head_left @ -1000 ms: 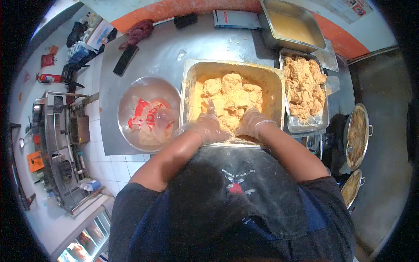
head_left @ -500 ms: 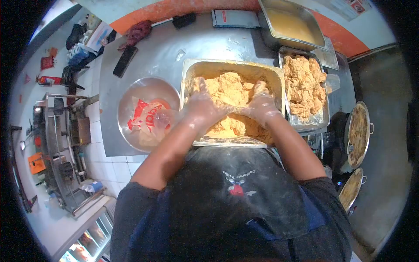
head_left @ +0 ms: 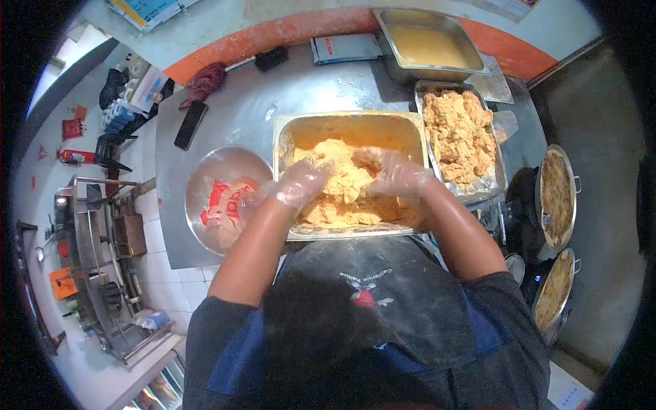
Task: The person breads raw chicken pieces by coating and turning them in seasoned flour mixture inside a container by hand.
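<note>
Both of my hands wear clear plastic gloves dusted with breading. They are inside a deep steel pan (head_left: 348,124) of yellow-orange flour (head_left: 342,217). My left hand (head_left: 305,182) closes on the left side of a heap of flour-coated chicken pieces (head_left: 339,169), its fingertips sunk in the coating. On the right side of the same heap, my right hand (head_left: 398,172) curls its fingers round the pieces, partly hidden by flour. The heap is raised between the two hands. Left of the pan is a round steel bowl (head_left: 205,167) with a red-and-white plastic bag (head_left: 222,205) in it.
A tray (head_left: 502,174) of breaded chicken (head_left: 459,137) adjoins the pan on the right. Behind it stands a deep pan of cloudy yellow liquid (head_left: 430,44). Two round pans of oil (head_left: 557,198) are at far right. A phone (head_left: 191,126) and cloth (head_left: 207,83) lie back left.
My hands have come closer together and gathered the chicken into a raised heap between them. The camera view has shifted, so the table items appear lower or farther left.
</note>
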A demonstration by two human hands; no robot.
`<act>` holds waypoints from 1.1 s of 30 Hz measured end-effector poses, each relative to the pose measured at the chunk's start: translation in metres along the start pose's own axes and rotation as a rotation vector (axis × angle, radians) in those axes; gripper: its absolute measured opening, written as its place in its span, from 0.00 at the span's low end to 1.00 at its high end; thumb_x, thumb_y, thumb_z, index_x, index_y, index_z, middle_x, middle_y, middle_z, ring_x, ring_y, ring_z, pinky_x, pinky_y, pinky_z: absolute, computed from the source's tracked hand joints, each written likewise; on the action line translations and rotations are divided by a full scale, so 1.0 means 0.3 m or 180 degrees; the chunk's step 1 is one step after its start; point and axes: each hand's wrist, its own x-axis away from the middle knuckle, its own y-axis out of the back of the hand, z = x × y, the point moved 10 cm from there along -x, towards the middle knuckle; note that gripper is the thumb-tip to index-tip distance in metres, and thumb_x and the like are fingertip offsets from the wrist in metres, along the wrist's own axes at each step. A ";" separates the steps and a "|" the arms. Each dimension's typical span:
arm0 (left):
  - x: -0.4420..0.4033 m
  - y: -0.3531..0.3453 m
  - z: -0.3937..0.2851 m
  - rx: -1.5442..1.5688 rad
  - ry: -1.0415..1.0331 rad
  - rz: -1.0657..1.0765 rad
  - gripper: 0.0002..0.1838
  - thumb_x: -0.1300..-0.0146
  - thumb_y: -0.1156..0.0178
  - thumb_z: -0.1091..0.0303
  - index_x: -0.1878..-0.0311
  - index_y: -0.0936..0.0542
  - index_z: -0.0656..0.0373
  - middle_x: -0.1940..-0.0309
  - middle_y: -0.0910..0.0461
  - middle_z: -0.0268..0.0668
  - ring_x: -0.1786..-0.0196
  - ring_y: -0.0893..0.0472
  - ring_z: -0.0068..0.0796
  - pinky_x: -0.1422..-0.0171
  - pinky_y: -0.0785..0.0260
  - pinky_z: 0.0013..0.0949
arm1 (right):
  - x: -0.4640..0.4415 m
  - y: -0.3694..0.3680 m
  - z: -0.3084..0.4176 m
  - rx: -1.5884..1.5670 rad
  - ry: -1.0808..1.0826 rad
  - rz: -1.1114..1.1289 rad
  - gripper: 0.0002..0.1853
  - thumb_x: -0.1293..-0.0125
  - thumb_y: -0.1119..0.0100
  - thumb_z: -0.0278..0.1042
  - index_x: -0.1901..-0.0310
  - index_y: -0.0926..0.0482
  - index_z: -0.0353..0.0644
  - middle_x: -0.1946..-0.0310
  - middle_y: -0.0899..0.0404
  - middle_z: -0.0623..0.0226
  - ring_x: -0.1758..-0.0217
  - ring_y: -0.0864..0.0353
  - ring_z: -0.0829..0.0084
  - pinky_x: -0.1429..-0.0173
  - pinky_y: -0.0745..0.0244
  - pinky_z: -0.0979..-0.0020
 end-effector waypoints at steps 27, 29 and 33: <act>0.113 -0.011 -0.198 -0.0469 -0.1731 0.0526 0.21 0.30 0.41 0.50 0.46 0.14 0.57 0.53 0.13 0.46 0.50 0.16 0.46 0.43 0.24 0.46 | 0.179 -0.172 0.209 0.1279 0.0888 -0.0247 0.27 0.37 0.31 0.27 0.34 0.20 0.46 0.40 0.17 0.52 0.36 0.19 0.51 0.25 0.27 0.56; 0.110 0.051 -0.202 -0.0593 -0.1742 0.0357 0.16 0.35 0.34 0.59 0.47 0.13 0.56 0.49 0.13 0.51 0.45 0.15 0.54 0.37 0.25 0.49 | 0.202 -0.155 0.194 0.1100 0.0862 -0.0526 0.27 0.35 0.35 0.26 0.33 0.22 0.44 0.35 0.19 0.50 0.30 0.22 0.49 0.23 0.29 0.55; 0.200 0.185 -0.352 -0.1615 -0.2190 -0.0610 0.17 0.37 0.33 0.59 0.48 0.12 0.55 0.55 0.12 0.49 0.48 0.13 0.50 0.38 0.22 0.49 | 0.322 -0.154 0.247 0.0987 0.1368 -0.1407 0.29 0.32 0.38 0.27 0.29 0.25 0.44 0.29 0.25 0.45 0.24 0.28 0.45 0.20 0.33 0.50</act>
